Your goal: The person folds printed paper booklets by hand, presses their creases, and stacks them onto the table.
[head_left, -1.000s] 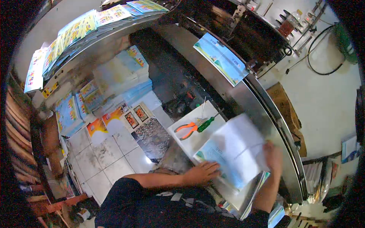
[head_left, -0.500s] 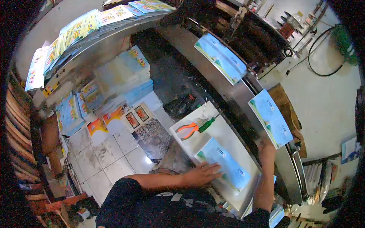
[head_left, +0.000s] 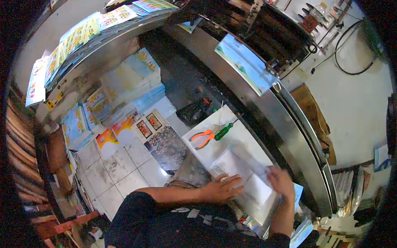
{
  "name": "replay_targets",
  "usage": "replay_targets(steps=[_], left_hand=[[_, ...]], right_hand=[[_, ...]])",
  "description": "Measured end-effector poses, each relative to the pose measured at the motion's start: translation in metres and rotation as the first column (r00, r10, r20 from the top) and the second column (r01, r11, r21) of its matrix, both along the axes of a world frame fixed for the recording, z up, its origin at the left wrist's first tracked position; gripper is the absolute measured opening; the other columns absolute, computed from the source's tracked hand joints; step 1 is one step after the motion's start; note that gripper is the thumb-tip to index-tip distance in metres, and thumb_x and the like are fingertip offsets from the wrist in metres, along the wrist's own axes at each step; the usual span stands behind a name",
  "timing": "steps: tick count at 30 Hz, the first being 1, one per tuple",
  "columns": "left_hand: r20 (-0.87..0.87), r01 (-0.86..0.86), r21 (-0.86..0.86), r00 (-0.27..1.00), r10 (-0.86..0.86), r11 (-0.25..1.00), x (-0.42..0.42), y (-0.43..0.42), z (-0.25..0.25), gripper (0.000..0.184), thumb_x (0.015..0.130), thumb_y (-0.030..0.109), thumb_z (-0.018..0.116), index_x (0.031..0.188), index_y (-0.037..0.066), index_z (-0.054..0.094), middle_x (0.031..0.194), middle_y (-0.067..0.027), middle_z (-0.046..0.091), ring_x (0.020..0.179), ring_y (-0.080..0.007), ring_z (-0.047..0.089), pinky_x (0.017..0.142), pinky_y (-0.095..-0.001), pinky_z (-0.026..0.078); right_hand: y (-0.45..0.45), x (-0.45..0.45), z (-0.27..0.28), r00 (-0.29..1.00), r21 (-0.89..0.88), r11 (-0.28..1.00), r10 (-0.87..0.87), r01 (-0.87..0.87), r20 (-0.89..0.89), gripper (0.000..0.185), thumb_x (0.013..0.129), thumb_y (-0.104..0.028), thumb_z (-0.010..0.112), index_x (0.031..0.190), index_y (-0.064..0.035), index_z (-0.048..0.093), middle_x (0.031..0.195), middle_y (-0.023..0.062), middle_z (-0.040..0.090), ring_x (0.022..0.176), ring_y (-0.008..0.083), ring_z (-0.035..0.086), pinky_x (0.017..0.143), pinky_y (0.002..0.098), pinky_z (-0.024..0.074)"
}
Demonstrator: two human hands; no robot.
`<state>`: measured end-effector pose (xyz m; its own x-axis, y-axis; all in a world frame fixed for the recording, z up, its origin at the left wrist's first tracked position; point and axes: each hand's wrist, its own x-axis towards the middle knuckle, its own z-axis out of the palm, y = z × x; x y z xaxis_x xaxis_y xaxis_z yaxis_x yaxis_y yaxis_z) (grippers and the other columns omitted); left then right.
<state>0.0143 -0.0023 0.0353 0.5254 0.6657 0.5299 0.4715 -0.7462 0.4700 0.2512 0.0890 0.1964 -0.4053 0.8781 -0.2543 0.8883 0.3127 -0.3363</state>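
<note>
A white-faced paper sheet [head_left: 233,165] lies on the white board in front of me, its right part smeared by motion. My left hand [head_left: 223,189] rests at the near left edge of the paper, fingers spread and flat. At the paper's right side, my right hand [head_left: 282,182] has its blurred fingers bent around the moving edge. Farther up the same board [head_left: 202,155] lie orange-handled pliers [head_left: 202,139] and a green-handled screwdriver [head_left: 225,131]. A blue printed sheet [head_left: 244,64] sits on the metal machine rail, out of reach of both hands.
The metal rail [head_left: 289,128] curves along the right of the board. Stacks of printed sheets [head_left: 138,78] stand on the tiled floor [head_left: 118,165]. More colourful prints [head_left: 78,35] cover a shelf at upper left. A dark machine [head_left: 277,37] fills the top, with a cable [head_left: 345,72] beside it.
My right hand has come from the rail to the board, and the nearer blue sheet has left the rail. White paper now shows where a blue face lay. My left hand stays nearly in place.
</note>
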Motion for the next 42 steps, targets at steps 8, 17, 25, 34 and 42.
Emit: replay_targets(steps=[8, 17, 25, 34, 42], left_hand=[[-0.175, 0.022, 0.004, 0.984, -0.021, 1.000, -0.001, 0.010, -0.014, 0.056, 0.079, 0.022, 0.055, 0.133, 0.008, 0.047, 0.142, -0.0168, 0.040, 0.135, -0.0305, 0.036, 0.109, -0.0478, 0.030], [-0.232, 0.075, -0.115, 0.968, -0.100, 0.991, -0.001, 0.008, -0.013, 0.059, 0.086, 0.025, 0.050, 0.141, 0.010, 0.038, 0.148, -0.0185, 0.032, 0.137, -0.0338, 0.032, 0.110, -0.0521, 0.027], [-0.253, 0.073, -0.109, 0.962, -0.099, 0.991, 0.006, -0.011, -0.035, 0.057, 0.086, 0.030, 0.053, 0.139, 0.013, 0.042, 0.147, -0.0187, 0.034, 0.137, -0.0338, 0.033, 0.106, -0.0558, 0.031], [-0.061, -0.043, -0.289, 0.998, 0.026, 0.956, -0.023, 0.020, -0.027, 0.064, 0.082, 0.026, 0.065, 0.141, 0.017, 0.042, 0.142, -0.0177, 0.038, 0.130, -0.0358, 0.041, 0.100, -0.0554, 0.034], [-0.051, -0.018, -0.107, 0.999, 0.012, 0.994, -0.019, 0.026, 0.009, 0.055, 0.080, 0.030, 0.067, 0.130, 0.012, 0.052, 0.135, -0.0149, 0.047, 0.124, -0.0359, 0.046, 0.098, -0.0514, 0.037]], right_hand=[[0.058, 0.036, 0.015, 0.954, 0.366, 0.891, -0.298, 0.269, 0.025, 0.031, 0.089, -0.022, 0.059, 0.113, -0.0042, 0.063, 0.098, 0.0237, 0.067, 0.090, 0.0404, 0.064, 0.078, 0.0449, 0.0517], [0.109, 0.045, 0.057, 0.957, 0.938, 0.324, -0.289, 0.127, -0.029, 0.047, 0.079, 0.005, 0.047, 0.122, -0.0085, 0.061, 0.122, 0.0152, 0.061, 0.114, 0.0322, 0.058, 0.097, 0.0393, 0.0453], [0.117, 0.025, -0.007, 0.907, 0.738, 0.561, -0.388, 0.374, -0.164, 0.039, 0.081, -0.019, 0.067, 0.118, -0.0095, 0.061, 0.122, 0.0185, 0.059, 0.110, 0.0369, 0.056, 0.093, 0.0437, 0.0455], [0.157, -0.005, 0.010, 0.924, 0.871, 0.376, -0.328, 0.317, -0.195, 0.076, 0.077, -0.026, 0.075, 0.138, -0.0012, 0.038, 0.139, 0.0236, 0.042, 0.131, 0.0381, 0.038, 0.110, 0.0472, 0.0289], [-0.040, -0.050, -0.064, 0.839, 0.317, 0.850, -0.231, 0.420, -0.492, 0.060, 0.079, -0.022, 0.074, 0.129, -0.0028, 0.048, 0.136, 0.0211, 0.046, 0.125, 0.0384, 0.045, 0.106, 0.0442, 0.0356]])
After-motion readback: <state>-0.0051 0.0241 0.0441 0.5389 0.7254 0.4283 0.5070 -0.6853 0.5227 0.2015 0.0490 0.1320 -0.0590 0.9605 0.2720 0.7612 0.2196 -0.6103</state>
